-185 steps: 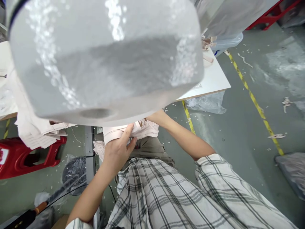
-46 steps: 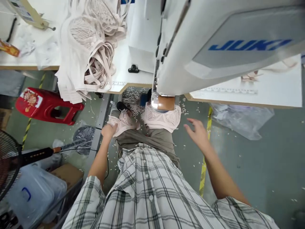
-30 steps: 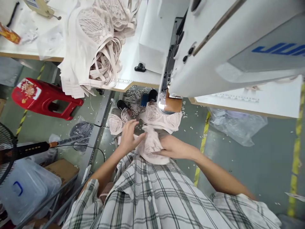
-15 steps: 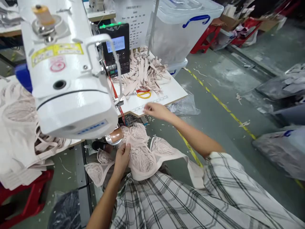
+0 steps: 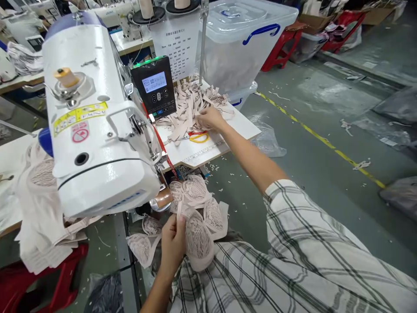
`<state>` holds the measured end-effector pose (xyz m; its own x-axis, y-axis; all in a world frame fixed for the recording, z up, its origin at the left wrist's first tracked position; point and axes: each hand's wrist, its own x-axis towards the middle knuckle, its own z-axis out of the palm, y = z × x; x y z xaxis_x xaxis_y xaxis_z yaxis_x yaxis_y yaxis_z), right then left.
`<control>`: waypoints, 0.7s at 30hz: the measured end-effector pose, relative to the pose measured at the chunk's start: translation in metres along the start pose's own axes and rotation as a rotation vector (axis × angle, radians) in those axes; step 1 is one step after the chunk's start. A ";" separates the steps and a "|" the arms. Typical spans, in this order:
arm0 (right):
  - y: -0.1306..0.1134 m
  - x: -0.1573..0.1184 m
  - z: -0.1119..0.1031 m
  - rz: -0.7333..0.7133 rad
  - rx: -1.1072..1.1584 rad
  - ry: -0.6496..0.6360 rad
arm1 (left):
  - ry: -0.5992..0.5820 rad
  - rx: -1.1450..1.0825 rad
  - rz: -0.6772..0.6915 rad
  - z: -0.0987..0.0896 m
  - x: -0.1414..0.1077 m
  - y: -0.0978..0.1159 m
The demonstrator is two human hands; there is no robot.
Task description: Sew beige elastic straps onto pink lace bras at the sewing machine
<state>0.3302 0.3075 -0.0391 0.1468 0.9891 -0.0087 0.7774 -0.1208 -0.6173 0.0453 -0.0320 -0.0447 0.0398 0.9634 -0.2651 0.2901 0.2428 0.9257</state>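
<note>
My left hand (image 5: 173, 241) pinches the upper edge of a beige lace bra (image 5: 199, 237), a narrow end standing up between thumb and fingers. The bra lies across my lap, and more lace cups hang beside the sewing machine's narrow arm (image 5: 163, 198). Over the table, my right hand (image 5: 211, 118) has its thumb and fingers closed at the edge of a loose pile of beige fabric straps (image 5: 192, 104). Its fingertips are among the straps, partly hidden. Just below that hand lie scissors (image 5: 198, 137) with yellow and red handles.
A white sewing machine (image 5: 104, 161) with a control screen (image 5: 154, 87) stands at the left. Beige garments (image 5: 41, 187) are heaped beyond it. Behind the white table (image 5: 239, 126) are a lidded clear plastic bin (image 5: 228, 56) and a printed sheet (image 5: 176, 48). A red stool (image 5: 65, 278) stands lower left.
My right hand has moved from the table's front edge up and back to the strap pile. My left hand still holds the bra, whose side band no longer stretches out to the right.
</note>
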 end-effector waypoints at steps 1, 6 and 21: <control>0.005 -0.012 -0.001 -0.014 0.100 -0.027 | 0.001 0.012 0.023 0.001 0.001 0.001; 0.017 -0.076 0.017 -0.073 0.492 -0.268 | -0.010 0.076 0.163 0.011 0.007 0.014; 0.006 -0.087 0.030 -0.070 -0.127 -0.089 | -0.054 0.087 0.075 0.008 -0.002 0.011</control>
<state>0.3034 0.2237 -0.0656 0.0387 0.9983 -0.0424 0.8559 -0.0550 -0.5142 0.0556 -0.0318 -0.0363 0.1156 0.9703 -0.2127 0.3662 0.1574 0.9171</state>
